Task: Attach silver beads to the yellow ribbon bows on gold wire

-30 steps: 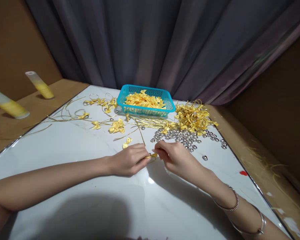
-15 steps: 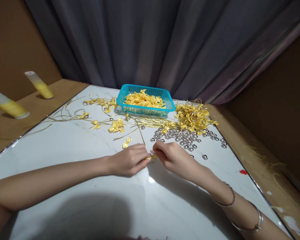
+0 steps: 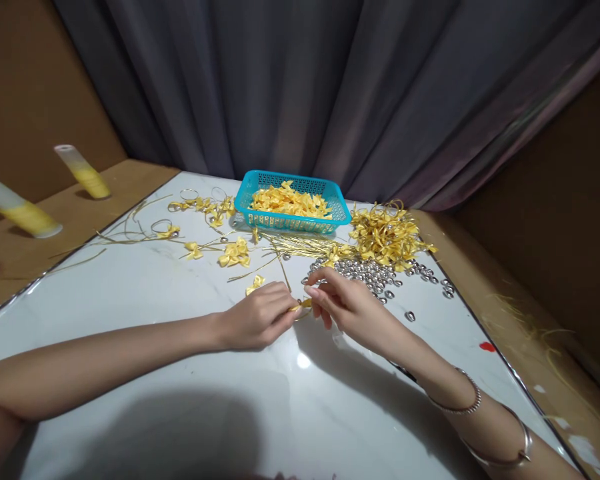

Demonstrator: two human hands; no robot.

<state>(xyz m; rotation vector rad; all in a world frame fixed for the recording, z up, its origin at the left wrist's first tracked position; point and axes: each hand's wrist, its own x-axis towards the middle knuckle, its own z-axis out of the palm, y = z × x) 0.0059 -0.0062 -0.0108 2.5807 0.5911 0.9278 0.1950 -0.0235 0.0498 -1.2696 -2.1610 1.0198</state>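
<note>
Over the middle of the table, my left hand [image 3: 261,316] is closed in a pinch on a small yellow ribbon bow [image 3: 305,304]. A thin gold cord loop shows just under the bow, and the rest is hidden by my fingers. My right hand [image 3: 354,308] hovers right beside the bow with thumb and fingers apart, seemingly holding nothing. Behind my left hand lies another yellow bow [image 3: 255,285]. Small silver teardrop-shaped metal pieces [image 3: 363,272] are scattered beyond my right hand.
A turquoise basket [image 3: 294,219] of yellow bows stands at the back. Gold cords [image 3: 305,245] lie before it, with a heap of corded bows [image 3: 387,233] to the right. More loose bows [image 3: 235,253] lie left. Two yellow ribbon spools [image 3: 30,217] stand beyond the table's left edge.
My right hand's fingers have spread from a pinch and come away from the bow, uncovering more of it. My left hand keeps its grip in nearly the same place.
</note>
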